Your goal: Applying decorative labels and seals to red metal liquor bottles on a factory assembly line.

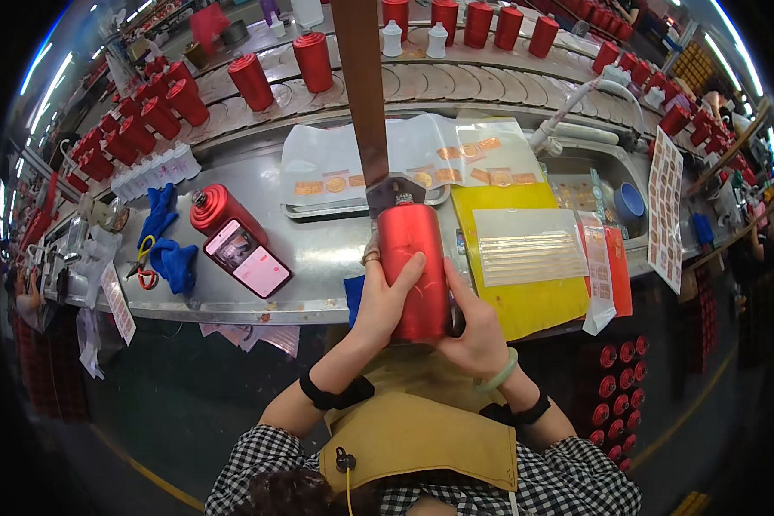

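Observation:
A glossy red bottle (410, 232) with a narrow metal neck stands between my hands at the table's front edge. My left hand (382, 301) is closed around its left side, thumb laid across the front. From the right, my right hand (477, 334) grips the lower side, some fingers hidden behind it. Beyond the bottle, a white sheet with orange-gold decals (469, 159) lies over a metal tray (301, 210). To the right, a clear sheet with pale strips (529, 249) rests on a yellow sheet (482, 301).
A brown post (361, 86) rises just past the bottle. On the left, a phone (248, 258) leans on another red bottle (219, 206), near blue cloths (174, 265) and scissors (144, 262). A sink (623, 163) with a faucet is at right. Red bottles (312, 62) line the conveyor (456, 84).

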`<state>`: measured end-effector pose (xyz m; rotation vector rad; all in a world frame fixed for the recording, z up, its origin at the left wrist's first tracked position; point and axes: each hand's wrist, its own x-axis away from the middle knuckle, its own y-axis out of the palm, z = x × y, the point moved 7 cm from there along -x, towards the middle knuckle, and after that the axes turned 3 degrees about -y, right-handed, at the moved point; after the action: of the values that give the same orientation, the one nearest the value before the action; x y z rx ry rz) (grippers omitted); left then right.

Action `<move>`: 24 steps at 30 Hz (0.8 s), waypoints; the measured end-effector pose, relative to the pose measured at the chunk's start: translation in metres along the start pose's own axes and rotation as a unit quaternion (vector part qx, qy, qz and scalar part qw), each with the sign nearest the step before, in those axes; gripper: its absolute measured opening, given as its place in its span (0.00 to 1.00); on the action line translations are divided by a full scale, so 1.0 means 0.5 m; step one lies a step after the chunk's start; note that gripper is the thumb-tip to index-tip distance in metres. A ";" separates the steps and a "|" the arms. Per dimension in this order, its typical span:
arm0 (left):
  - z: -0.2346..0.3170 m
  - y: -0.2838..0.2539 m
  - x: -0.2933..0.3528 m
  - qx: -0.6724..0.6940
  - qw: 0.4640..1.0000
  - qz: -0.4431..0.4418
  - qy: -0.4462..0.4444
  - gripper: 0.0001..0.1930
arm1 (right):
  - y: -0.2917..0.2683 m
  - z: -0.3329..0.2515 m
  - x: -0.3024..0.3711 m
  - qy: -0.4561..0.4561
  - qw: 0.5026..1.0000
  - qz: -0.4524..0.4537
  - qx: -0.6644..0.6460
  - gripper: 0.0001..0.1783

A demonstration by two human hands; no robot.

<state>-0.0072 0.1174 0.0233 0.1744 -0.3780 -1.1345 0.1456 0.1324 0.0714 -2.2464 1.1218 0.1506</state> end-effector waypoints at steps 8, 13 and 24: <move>0.020 -0.003 -0.015 -0.038 0.998 0.031 0.030 0.37 | 0.013 0.034 -0.023 0.019 0.999 -0.030 -0.029 0.62; 0.031 -0.001 -0.030 -0.157 0.984 0.010 0.079 0.41 | 0.027 0.060 -0.032 0.014 0.999 -0.034 0.036 0.61; 0.023 -0.002 -0.006 -0.278 0.937 0.054 0.206 0.47 | 0.046 0.064 -0.031 0.047 0.997 -0.035 0.057 0.62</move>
<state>-0.0133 0.1203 0.0329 -0.1083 0.3092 -1.0235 0.1237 0.1513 0.0403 -2.2073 1.0718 -0.0476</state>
